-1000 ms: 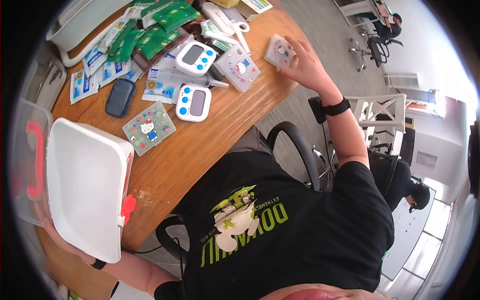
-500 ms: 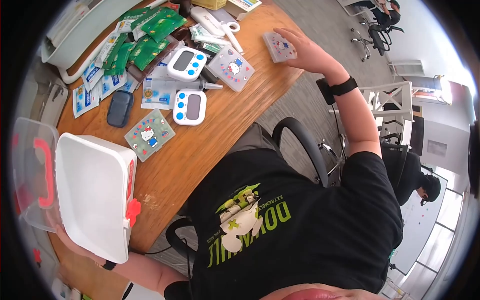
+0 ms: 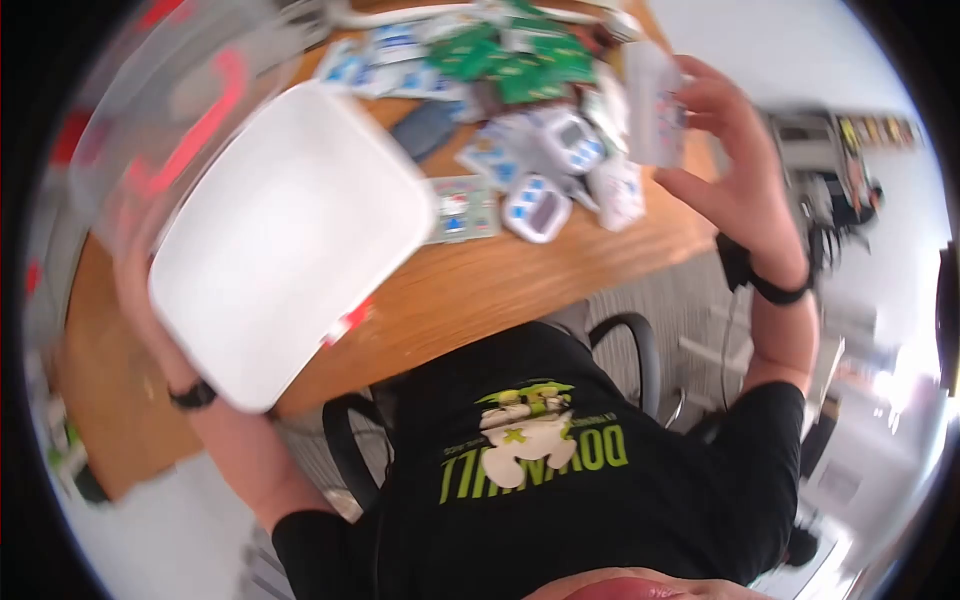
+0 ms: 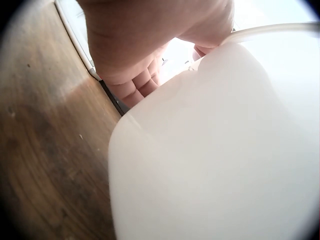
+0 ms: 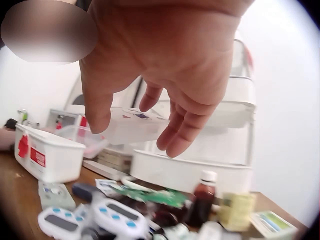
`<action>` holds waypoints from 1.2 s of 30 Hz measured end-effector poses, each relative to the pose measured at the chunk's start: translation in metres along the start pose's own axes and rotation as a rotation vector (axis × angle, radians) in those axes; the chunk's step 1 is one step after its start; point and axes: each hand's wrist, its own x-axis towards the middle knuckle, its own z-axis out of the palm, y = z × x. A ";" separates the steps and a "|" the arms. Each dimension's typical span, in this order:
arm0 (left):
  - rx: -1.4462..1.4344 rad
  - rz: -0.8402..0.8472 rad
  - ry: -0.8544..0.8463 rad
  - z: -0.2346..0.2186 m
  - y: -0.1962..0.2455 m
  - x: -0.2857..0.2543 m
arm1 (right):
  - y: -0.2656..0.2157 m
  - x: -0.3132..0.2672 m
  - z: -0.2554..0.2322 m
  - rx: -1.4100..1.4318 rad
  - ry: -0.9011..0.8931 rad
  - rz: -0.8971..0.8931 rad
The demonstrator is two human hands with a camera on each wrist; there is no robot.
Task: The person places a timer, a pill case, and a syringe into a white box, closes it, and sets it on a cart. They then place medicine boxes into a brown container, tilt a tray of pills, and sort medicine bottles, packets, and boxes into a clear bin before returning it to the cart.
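My right hand (image 3: pixel 740 165) pinches a small translucent plastic case (image 3: pixel 652 105) with cartoon print, held up above the table's far right. In the right wrist view the case (image 5: pixel 132 129) sits between thumb and fingertips. On the left, my left hand (image 3: pixel 137 260) grips the side of a white plastic box (image 3: pixel 290 240), whose inside is bare. Its clear lid (image 3: pixel 120 130) with a red handle hangs open behind that hand. Part of the left hand (image 4: pixel 150 40) is hidden behind the box wall. A similar printed case (image 3: pixel 462 208) lies right of the box.
Two white timers (image 3: pixel 538 208) with blue buttons lie mid-table, beside another printed case (image 3: pixel 617 190). Behind them are green packets (image 3: pixel 520 65), blue-white sachets (image 3: pixel 395 45) and a dark blue case (image 3: pixel 425 130). A brown bottle (image 5: pixel 202 200) stands near a white shelf (image 5: pixel 190 170).
My right hand has taken hold of the small printed case, lifted it off the table and brought it left toward the box. The head view has turned, and the white box appears higher and more central.
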 end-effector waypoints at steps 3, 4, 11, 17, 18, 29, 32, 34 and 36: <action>0.062 -0.028 0.054 -0.008 -0.004 0.001 | -0.054 0.058 0.010 -0.030 -0.147 -0.256; -0.099 -0.106 0.102 -0.007 -0.009 0.000 | -0.075 0.080 0.015 -0.052 -0.229 -0.326; -0.999 -0.512 0.198 -0.014 -0.004 -0.006 | -0.179 0.148 0.120 -0.210 -0.596 -0.648; -1.047 -0.473 0.259 -0.001 -0.002 -0.004 | -0.180 0.141 0.203 -0.359 -0.729 -0.792; -1.069 -0.457 0.268 0.001 0.003 0.001 | -0.182 0.140 0.207 -0.357 -0.726 -0.788; -1.139 -0.407 0.319 0.000 0.011 -0.001 | -0.187 0.144 0.209 -0.560 -0.892 -0.734; -1.149 -0.411 0.265 -0.001 0.008 0.000 | -0.190 0.151 0.205 -0.506 -1.180 -0.604; -1.137 -0.405 0.238 -0.001 0.006 0.000 | -0.182 0.149 0.207 -0.398 -1.168 -0.605; -1.100 -0.435 0.257 -0.001 0.009 0.001 | -0.179 0.149 0.209 -0.336 -1.146 -0.606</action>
